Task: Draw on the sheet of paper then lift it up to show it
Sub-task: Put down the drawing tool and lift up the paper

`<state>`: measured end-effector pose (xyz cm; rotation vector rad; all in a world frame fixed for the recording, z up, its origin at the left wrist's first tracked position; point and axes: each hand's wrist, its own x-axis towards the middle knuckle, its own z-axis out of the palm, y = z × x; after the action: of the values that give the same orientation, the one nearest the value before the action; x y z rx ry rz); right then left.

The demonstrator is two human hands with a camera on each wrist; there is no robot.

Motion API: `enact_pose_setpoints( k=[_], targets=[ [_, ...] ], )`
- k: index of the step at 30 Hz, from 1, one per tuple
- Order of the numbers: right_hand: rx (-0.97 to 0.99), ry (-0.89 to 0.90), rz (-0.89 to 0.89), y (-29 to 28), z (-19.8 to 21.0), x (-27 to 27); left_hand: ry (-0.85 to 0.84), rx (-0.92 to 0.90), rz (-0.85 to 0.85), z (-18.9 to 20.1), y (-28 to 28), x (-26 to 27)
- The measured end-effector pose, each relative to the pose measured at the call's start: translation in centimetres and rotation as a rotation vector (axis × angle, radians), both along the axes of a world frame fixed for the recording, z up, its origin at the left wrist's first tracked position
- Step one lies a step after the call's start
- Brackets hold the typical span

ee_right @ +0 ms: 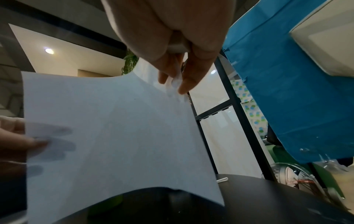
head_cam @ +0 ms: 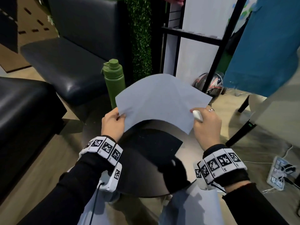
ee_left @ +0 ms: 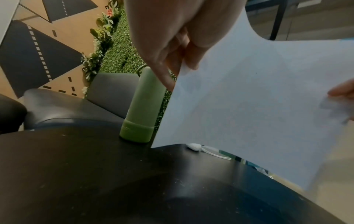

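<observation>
The white sheet of paper [head_cam: 162, 101] hangs in the air above the round dark table [head_cam: 146, 159], bowed between both hands, with its bottom edge arched over the tabletop. My left hand [head_cam: 113, 120] pinches its left edge, thumb on my side and fingers behind. My right hand [head_cam: 206, 122] pinches the right edge and also holds a white pen [head_cam: 197, 116] against the palm. The side facing me looks blank. The sheet [ee_left: 258, 106] fills the left wrist view, and in the right wrist view the sheet [ee_right: 118, 136] shows finger shadows through it.
A green water bottle [head_cam: 114, 82] stands at the table's far left edge, just behind the sheet. A white cable end [ee_left: 195, 146] lies on the table. Dark padded seats [head_cam: 68, 65] are at the left; a black metal rack [head_cam: 215, 46], a helmet [head_cam: 214, 83] and a floor power strip [head_cam: 279, 174] are at the right.
</observation>
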<state>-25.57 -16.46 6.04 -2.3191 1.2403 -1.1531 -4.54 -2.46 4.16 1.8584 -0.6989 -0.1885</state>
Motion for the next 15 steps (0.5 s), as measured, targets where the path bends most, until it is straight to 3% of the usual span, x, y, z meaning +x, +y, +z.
enact_pose_setpoints(
  k=[2,5,8,10,13,15],
  targets=[
    [0.005,0.036,0.039,0.4,-0.1,0.0,-0.04,0.074,-0.028,-0.2,-0.1,-0.4],
    [0.13,0.266,0.074,0.1,-0.6,0.1,-0.044,0.276,-0.088,-1.0,-0.3,-0.9],
    [0.023,0.072,0.025,0.5,0.4,0.1,-0.072,0.207,-0.004,-0.5,-0.6,-1.0],
    [0.007,0.041,0.013,0.5,0.4,0.0,-0.09,0.222,0.007,-0.5,-0.7,-1.2],
    [0.163,0.282,0.041,0.0,-0.6,0.0,-0.063,0.349,-0.049,-1.2,-0.6,-1.4],
    [0.201,0.318,0.025,-0.2,-0.8,-0.2,-0.031,0.334,-0.048,-1.2,-0.5,-1.3]
  ],
)
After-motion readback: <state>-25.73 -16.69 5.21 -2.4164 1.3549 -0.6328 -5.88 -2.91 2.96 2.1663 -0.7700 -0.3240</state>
